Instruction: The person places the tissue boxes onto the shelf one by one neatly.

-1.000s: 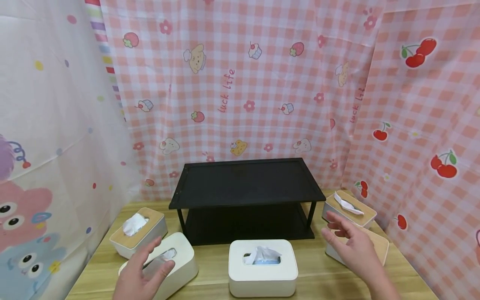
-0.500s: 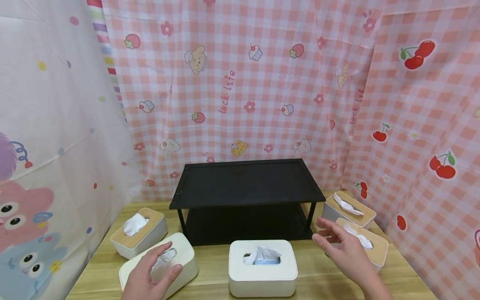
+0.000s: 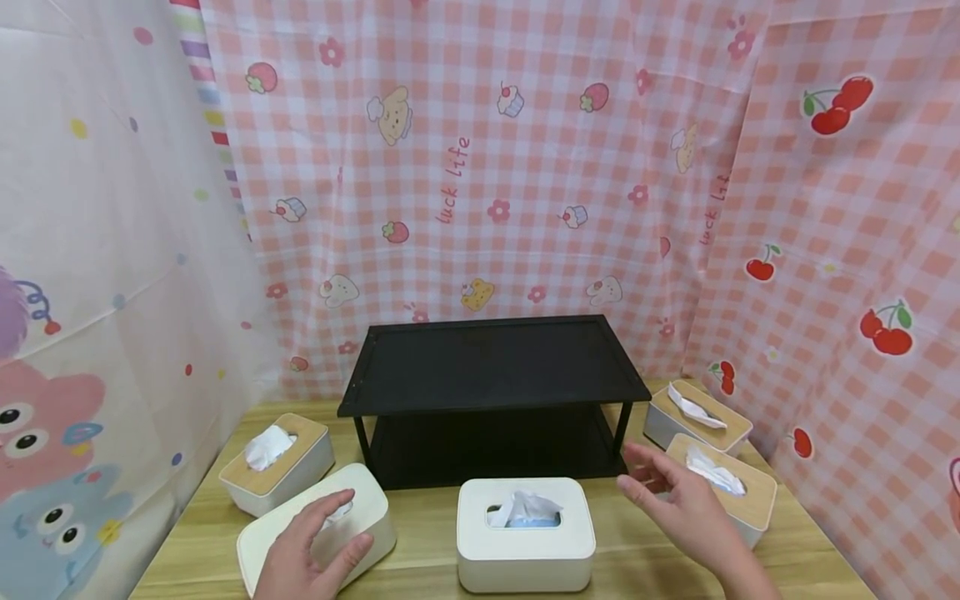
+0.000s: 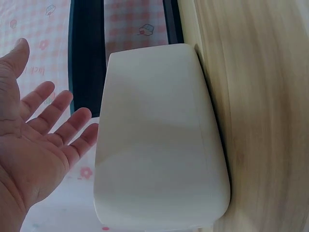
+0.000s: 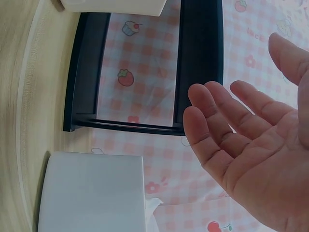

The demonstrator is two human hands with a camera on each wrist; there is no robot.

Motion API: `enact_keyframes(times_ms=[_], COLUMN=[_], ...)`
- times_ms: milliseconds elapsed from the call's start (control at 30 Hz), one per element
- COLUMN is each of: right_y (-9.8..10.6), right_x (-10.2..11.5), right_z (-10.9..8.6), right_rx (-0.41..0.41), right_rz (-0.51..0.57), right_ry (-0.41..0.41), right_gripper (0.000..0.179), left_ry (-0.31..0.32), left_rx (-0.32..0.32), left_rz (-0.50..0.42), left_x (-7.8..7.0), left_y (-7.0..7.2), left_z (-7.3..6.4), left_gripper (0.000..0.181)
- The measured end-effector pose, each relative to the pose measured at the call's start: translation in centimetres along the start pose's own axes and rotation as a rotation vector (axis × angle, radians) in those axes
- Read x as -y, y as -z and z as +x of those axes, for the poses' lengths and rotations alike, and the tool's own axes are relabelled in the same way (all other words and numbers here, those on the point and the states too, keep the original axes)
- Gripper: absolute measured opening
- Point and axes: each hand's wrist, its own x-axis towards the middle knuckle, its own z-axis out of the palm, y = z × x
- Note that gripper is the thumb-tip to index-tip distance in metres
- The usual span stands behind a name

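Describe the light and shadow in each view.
Head: soft, even light, darker beneath the black two-tier rectangular shelf; left wrist: gentle shading across the cream rounded box, thin shadow along its base; right wrist: bare right hand dimly lit, no harsh glare.

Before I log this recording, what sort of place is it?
Probably a small staged recording booth, though it could be a home corner: pink-and-white checked cloth hangs behind a pale wood-grain table bearing five rectangular, white-sided tissue boxes.

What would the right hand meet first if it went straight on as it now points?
Probably the black shelf, around its right front leg: the right hand points that way in the head view, though depth is unclear.
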Motion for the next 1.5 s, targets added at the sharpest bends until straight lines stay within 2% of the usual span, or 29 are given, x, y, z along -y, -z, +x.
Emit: enact_keyframes(times_ms=[267,500,733,867,1000,1200,1333,1433,1500], right_y=[-0.1,-0.1,-0.1,-0.1,-0.3,-0.6,-0.9,-1.1,-1.2], right_x=[-0.2,-0.3,-0.5,-0.9,-1.1,-1.1,-1.1,-1.1,-1.1], right_z=[0.1,0.0,-0.2,-0.2,-0.2,-0.3,-0.5,-0.4,-0.4], right_rx=[0.072,0.163,0.273,0.375,0.46,0.506,0.513,0.532,0.547], right_rz=[0.022,0.009,-0.053,-0.091,-0.076,-0.061,-0.07,-0.056,-0.047], right_ry=[-0.004,-0.046,0.019,0.084,0.103,0.116,0.16,0.158,0.144], right_gripper=[0.049,0.057,0.074,0.085,0.094,0.098,0.098,0.097,0.097], left_ry=[-0.033,-0.036,-0.11,-0.117,-0.114,-0.057,-0.067,-0.097,-0.088], left_rx=[0.065,0.118,0.064,0.063,0.124,0.282,0.388,0.431,0.482], left_rz=[0.009,0.007,-0.009,-0.022,-0.039,-0.098,-0.097,-0.115,-0.137], left_x=[0.1,0.0,-0.3,-0.5,-1.0,-1.8,-2.1,-2.4,-2.4], left_y=[-0.9,-1.5,-2.1,-2.6,-3.2,-3.6,-4.3,-4.8,-5.1], left_z=[-0.1,-0.2,-0.5,-0.7,-0.8,-0.8,-0.7,-0.7,-0.7], left_gripper=[0.05,0.05,0.052,0.051,0.051,0.055,0.063,0.065,0.067])
